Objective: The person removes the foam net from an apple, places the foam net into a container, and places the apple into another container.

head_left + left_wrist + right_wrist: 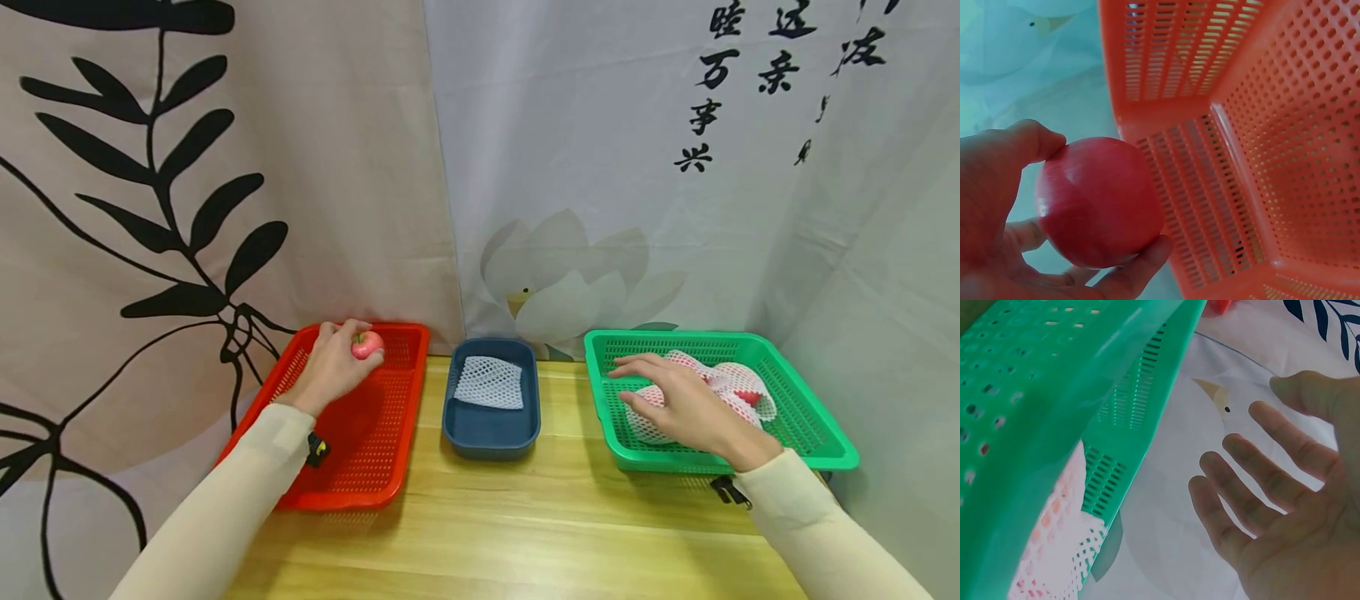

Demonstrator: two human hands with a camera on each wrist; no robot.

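Pinched 1 red apple (367, 344) between the thumb and curled fingers of the left hand (330, 371), over the far end of the red basket (375, 442). Saw its slotted wall close beside the apple in the left wrist view. Held the right hand (686, 408) above the green basket (806, 433), with the palm bare and all 5 digits parted and loosely extended, gripping nothing. Noted netted fruit (742, 387) in the green basket, partly hidden behind the right hand; could not tell the count. Saw 1 dark blue bin (491, 450) standing between the 2 baskets, with white netting (489, 383) inside. Found all 3 containers on a wooden table (525, 533), before a hanging cloth (360, 167) printed with black leaves and characters. Wore cream sleeves (247, 475) on 2 arms.
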